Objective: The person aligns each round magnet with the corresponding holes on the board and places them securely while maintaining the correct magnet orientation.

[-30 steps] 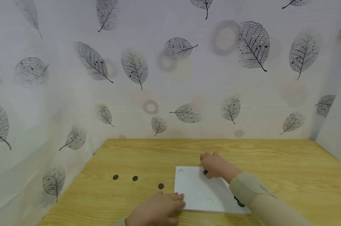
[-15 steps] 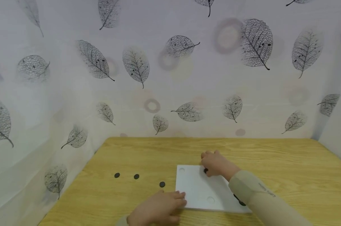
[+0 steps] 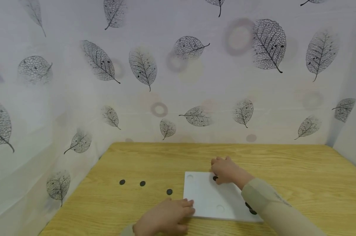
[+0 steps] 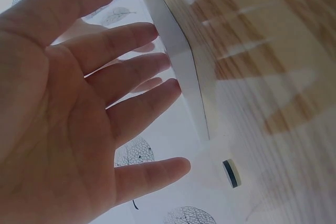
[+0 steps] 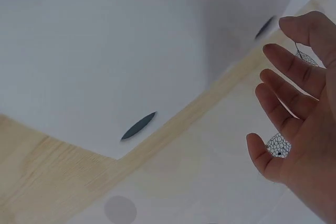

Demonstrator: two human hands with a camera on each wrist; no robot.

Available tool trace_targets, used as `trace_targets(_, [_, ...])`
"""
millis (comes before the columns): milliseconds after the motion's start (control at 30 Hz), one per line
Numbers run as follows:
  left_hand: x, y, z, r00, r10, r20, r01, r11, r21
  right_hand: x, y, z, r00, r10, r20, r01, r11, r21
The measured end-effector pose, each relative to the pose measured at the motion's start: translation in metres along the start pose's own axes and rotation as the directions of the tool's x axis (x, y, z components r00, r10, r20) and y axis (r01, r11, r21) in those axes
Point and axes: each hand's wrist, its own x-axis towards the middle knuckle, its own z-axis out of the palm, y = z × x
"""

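A white board with shallow round recesses lies flat on the wooden table. My left hand has its fingers extended, fingertips right at the board's left edge; the left wrist view shows its bare palm. At the far edge, my right hand has its thumb by a small black disc, while its loosely bent fingers reach past that edge. In the right wrist view the thumb tip is just beside this disc, and another dark disc lies near a board corner.
Three loose black discs, the nearest disc among them, lie on the table left of the board. Dark discs at the board's right side are partly hidden by the right sleeve. A leaf-patterned sheet hangs behind and at the sides.
The head view has shifted slightly, so the scene sits a little higher and to the right. Both hands keep their places at the board.
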Motion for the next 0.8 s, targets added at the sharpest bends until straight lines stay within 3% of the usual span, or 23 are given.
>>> trace_targets(300, [0.001, 0.002, -0.002, 1.000, -0.022, 0.017, 0.022, 1.000, -0.017, -0.016, 0.006, -0.025, 0.994, 0.030, -0.104, -0.012, 0.986, 0.165])
trace_targets(567, [0.002, 0.002, -0.002, 0.999, -0.043, 0.011, 0.043, 0.998, -0.039, -0.052, -0.003, -0.049, 0.974, 0.025, -0.223, 0.023, 0.977, 0.212])
trace_targets(800, [0.000, 0.003, 0.000, 0.999, -0.047, 0.014, 0.047, 0.998, -0.043, -0.082, -0.014, -0.050, 0.954, -0.006, -0.299, 0.081, 0.967, 0.240])
